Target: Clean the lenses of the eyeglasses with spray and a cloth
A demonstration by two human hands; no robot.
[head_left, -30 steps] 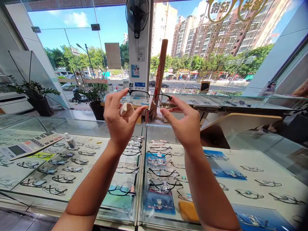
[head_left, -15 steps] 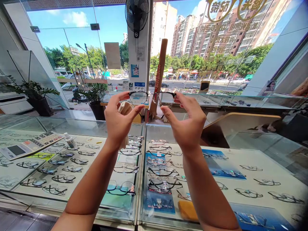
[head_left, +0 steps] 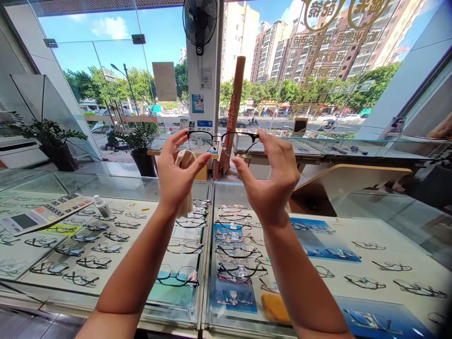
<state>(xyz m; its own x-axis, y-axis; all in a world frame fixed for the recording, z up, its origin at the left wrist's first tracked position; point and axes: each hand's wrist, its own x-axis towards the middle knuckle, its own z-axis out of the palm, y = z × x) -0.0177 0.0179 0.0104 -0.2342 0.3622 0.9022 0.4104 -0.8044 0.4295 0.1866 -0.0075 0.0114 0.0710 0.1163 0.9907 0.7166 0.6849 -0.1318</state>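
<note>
Left hand (head_left: 173, 181) and right hand (head_left: 275, 181) are apart, and each one pinches an end of a pair of glasses (head_left: 222, 138) held up in the air between them. On the far left, a leafy plant (head_left: 58, 153) sits in a dark pot. Nearer, a calculator (head_left: 45, 214) lies on the glass case (head_left: 233, 189), and a small white bottle (head_left: 102, 206) stands just beside it. Next comes the left hand, with a pale cloth (head_left: 186, 205) tucked in its palm and hanging down. Its fingers are on the dark top corner of the glasses. Both thumbs are near the bottoms of the lenses; I cannot tell if they touch. At the other end, the right hand's fingers grip the other top corner. Low down, by the right arm, is an orange thing (head_left: 276, 308). Farther right, more glasses (head_left: 365, 283) lie in the case.
</note>
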